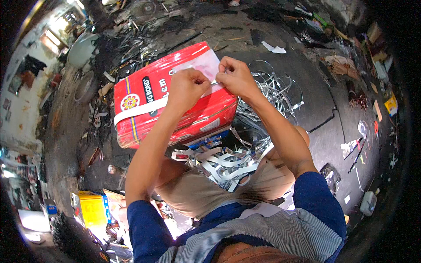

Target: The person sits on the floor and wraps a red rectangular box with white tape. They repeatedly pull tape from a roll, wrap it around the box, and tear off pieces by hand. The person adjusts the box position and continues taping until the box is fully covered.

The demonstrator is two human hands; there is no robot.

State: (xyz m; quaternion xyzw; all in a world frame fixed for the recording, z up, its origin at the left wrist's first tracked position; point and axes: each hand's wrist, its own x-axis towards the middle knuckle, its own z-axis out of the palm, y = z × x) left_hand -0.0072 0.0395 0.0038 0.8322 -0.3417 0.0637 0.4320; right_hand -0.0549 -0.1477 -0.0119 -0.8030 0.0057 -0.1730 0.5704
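Observation:
In front of me lies a red, plastic-wrapped box (199,115) with a pale panel at its far right corner. A flat white strip (142,108) runs over its left part and passes under my left hand (189,87). That hand is closed in a pinch above the box top. Close by on the right, my right hand (236,77) pinches too, fingertips bent toward the left hand. A light bit of the strip shows between them; its ends are hidden by the fingers. Loose silver and white strips (230,164) lie piled at my lap, just below the box.
A tangle of shiny strips (283,96) lies on the dark floor right of the box. A yellow carton (93,209) stands at lower left, and a white container (368,203) at lower right. Scraps litter the far floor; a tyre (86,87) is at left.

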